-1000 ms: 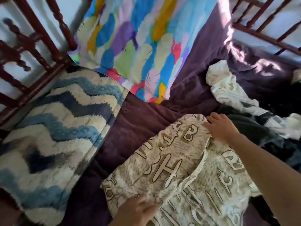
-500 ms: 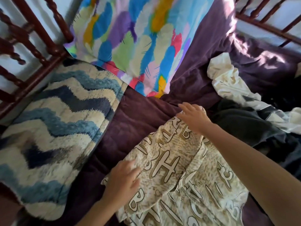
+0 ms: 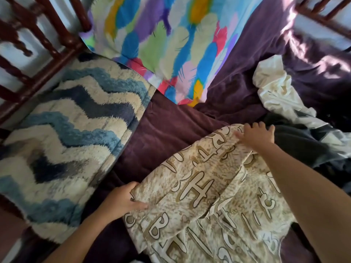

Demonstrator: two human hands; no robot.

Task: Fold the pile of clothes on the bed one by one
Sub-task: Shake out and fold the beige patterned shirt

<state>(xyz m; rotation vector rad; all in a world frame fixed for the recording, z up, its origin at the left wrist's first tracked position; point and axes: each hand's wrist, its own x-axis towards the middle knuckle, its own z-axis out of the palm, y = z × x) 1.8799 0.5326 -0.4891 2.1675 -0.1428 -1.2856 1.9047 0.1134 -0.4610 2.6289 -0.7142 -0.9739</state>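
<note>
A beige garment printed with large letters (image 3: 205, 188) lies partly folded on the purple bedspread (image 3: 167, 130). My left hand (image 3: 123, 202) grips its near left edge, thumb on top and fingers under the cloth. My right hand (image 3: 258, 134) holds the garment's far corner, fingers curled over the fabric. To the right lie a crumpled cream garment (image 3: 275, 92) and a dark garment (image 3: 300, 143), partly hidden by my right arm.
A shaggy blue-and-white zigzag blanket (image 3: 66, 139) covers the left side of the bed. A bright feather-print pillow (image 3: 167, 40) leans at the head. Dark wooden bed rails (image 3: 47, 44) run along the left and the far right (image 3: 322, 14).
My left hand slid from on top of the garment to its left edge and took hold. My right hand shifted right along the far corner, spreading the cloth.
</note>
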